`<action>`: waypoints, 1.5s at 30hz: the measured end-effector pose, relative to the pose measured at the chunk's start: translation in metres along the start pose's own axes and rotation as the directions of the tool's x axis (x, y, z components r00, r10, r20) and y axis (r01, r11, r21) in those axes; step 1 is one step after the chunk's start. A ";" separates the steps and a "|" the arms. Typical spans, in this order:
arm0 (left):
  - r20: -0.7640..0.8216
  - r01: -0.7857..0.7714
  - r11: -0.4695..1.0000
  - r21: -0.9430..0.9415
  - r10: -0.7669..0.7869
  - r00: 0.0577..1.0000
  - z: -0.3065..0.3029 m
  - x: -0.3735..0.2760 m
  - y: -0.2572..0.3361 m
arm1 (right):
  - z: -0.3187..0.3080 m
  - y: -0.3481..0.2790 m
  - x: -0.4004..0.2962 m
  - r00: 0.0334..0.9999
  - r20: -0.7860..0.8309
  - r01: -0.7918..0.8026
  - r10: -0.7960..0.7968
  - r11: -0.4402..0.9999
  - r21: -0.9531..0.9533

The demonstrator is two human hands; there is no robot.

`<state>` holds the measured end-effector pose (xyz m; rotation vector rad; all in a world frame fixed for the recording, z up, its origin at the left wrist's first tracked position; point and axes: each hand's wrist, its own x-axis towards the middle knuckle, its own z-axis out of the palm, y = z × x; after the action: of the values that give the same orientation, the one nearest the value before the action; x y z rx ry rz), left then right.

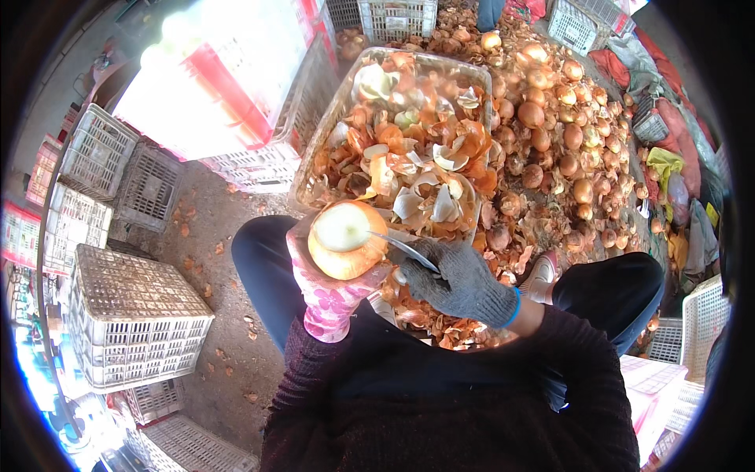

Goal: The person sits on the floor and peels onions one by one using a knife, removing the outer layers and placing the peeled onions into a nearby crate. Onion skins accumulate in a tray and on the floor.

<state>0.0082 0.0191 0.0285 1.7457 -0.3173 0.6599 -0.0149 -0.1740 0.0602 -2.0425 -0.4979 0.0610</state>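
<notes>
My left hand [330,289], in a pink flowered glove, holds a large yellow onion [348,239] whose cut pale top faces up. My right hand [457,283], in a grey knitted glove with a blue cuff edge, grips a knife [407,249]; the tip of its blade touches the onion near the cut face. The knife's handle is hidden in my fingers. Just beyond my hands stands a plastic crate [330,112] heaped with onion skins [407,135] and pale cut pieces. More skins lie on the ground between my legs.
A large heap of whole onions [572,135] and loose skins spreads to the right of the crate. Stacked plastic crates [141,318] stand at the left, with brightly lit crates [253,159] at the upper left. Sacks [678,135] lie at the far right.
</notes>
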 end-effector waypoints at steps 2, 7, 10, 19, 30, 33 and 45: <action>-0.019 0.012 1.000 -0.023 -0.012 1.000 0.002 -0.001 -0.001 | 0.004 0.000 0.000 0.999 -0.029 0.019 -0.019 1.000 -0.006; -0.049 0.055 0.995 -0.081 -0.059 0.997 0.008 -0.003 0.004 | 0.018 0.006 -0.004 0.999 -0.015 -0.043 0.042 0.996 -0.079; -0.154 0.387 0.864 -0.322 -0.451 0.879 0.001 -0.010 -0.004 | 0.027 0.016 -0.001 0.910 0.247 -0.208 0.332 0.884 -0.418; 0.152 0.330 0.900 -0.283 -0.298 0.943 -0.024 0.006 -0.018 | 0.013 0.027 -0.005 1.000 0.009 -0.008 0.007 0.985 0.175; 0.268 0.498 0.531 -0.686 -0.452 0.851 -0.027 0.008 -0.007 | 0.004 0.039 -0.003 0.926 0.355 -0.055 0.128 0.976 -0.209; 0.098 0.382 0.606 -0.698 -0.447 0.889 -0.039 0.009 -0.018 | 0.030 0.071 -0.019 0.968 0.248 0.096 -0.035 0.967 -0.237; -0.012 -0.003 1.000 0.006 0.003 1.000 -0.010 0.008 0.003 | 0.010 0.015 -0.001 0.937 -0.094 0.316 -0.336 0.933 -0.174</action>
<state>0.0100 0.0285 0.0369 1.7466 -0.3101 0.6735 -0.0134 -0.1725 0.0425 -2.0720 -0.7791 -0.3118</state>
